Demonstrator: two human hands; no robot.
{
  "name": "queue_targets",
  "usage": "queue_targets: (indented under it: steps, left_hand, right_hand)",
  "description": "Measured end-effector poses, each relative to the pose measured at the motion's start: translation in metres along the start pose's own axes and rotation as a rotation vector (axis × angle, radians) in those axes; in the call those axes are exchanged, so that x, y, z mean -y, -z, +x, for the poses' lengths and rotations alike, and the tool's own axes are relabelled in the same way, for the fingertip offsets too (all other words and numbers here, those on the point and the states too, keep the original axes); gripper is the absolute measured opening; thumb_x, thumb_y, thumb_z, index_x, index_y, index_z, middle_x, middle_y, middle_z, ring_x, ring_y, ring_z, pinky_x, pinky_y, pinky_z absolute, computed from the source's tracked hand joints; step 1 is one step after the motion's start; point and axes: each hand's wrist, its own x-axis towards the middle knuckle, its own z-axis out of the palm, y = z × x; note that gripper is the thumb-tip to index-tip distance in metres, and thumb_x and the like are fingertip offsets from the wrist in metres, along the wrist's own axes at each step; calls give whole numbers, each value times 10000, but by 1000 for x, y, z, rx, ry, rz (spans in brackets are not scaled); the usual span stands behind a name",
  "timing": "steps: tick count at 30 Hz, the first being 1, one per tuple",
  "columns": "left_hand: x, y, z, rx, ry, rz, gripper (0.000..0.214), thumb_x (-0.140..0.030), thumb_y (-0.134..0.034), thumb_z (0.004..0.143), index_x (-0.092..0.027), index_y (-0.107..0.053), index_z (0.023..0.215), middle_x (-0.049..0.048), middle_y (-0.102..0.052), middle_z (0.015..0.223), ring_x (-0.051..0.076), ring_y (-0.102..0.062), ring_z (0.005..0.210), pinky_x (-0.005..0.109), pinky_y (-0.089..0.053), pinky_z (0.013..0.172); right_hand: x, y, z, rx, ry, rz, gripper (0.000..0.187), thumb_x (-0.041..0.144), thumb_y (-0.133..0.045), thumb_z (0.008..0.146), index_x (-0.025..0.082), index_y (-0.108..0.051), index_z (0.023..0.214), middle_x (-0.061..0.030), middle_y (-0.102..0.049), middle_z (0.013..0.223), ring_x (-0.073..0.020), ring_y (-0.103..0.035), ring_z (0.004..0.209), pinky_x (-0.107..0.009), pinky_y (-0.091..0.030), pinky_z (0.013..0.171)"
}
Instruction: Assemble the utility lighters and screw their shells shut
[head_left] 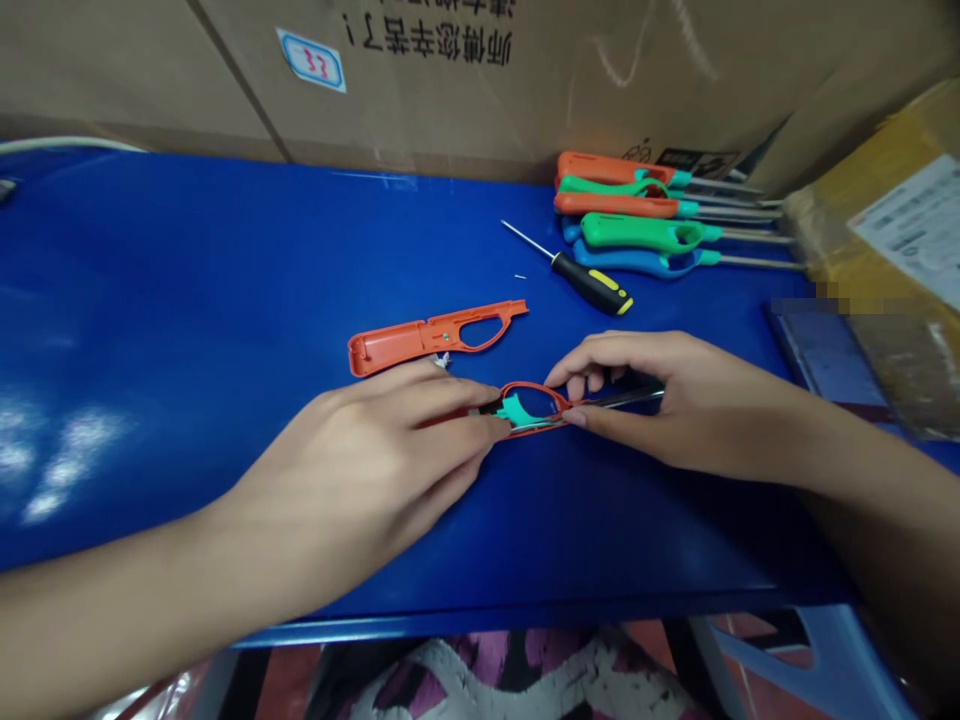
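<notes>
Closed over the rear of an opened orange lighter body (530,386), my left hand (375,445) covers much of it. A teal trigger (516,409) and a thin metal piece show beside its fingertips. My right hand (660,390) pinches the front end of the same lighter, where the metal tube (626,398) runs back under the palm. Just beyond my left hand lies the other orange shell half (405,345), its hollow inside facing up. A small whitish part (442,360) lies between that half and my left fingers.
A black and yellow screwdriver (592,283) lies behind my right hand, near a tiny screw (520,277). Several long-nosed lighters (645,233) are piled at the back right. Cardboard boxes (450,110) border the blue table (187,300), and a dark blue flat box (832,350) sits at right.
</notes>
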Motion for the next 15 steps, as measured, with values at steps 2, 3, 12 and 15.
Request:
queue_targets:
  steps: [2,3,12,15]
  left_hand:
    - [1,-2,0,2,-10,-10,230,-175,-561,987,-169,-706,1165,82,-732,1157,257,-714,1007,450,-646,829]
    - [1,-3,0,-1,-14,-11,230,-178,-562,987,-170,-709,1163,84,-732,1159,259,-714,1004,452,-644,831]
    - [-1,-1,2,79,-84,140,289,-177,-512,993,-164,-733,1178,94,-711,1249,299,-691,1029,480,-643,831]
    - [-3,1,1,132,-118,230,315,-160,-498,986,-115,-722,1203,147,-692,1272,325,-683,1027,495,-650,804]
  right_hand:
    - [1,-1,1,-16,-12,-5,169,317,-656,891,233,-729,1019,-9,-724,925,-146,-644,820,-280,-495,736]
    - [1,-1,1,-20,-18,-7,169,314,-658,889,233,-731,1017,-8,-723,915,-146,-645,814,-280,-495,730]
    - [5,-5,2,-35,-44,-8,169,301,-662,877,234,-732,1015,-17,-730,909,-161,-653,812,-288,-506,714]
    - [5,-5,2,-23,-29,-18,193,292,-658,878,231,-724,1049,-13,-720,915,-153,-646,811,-281,-506,720]
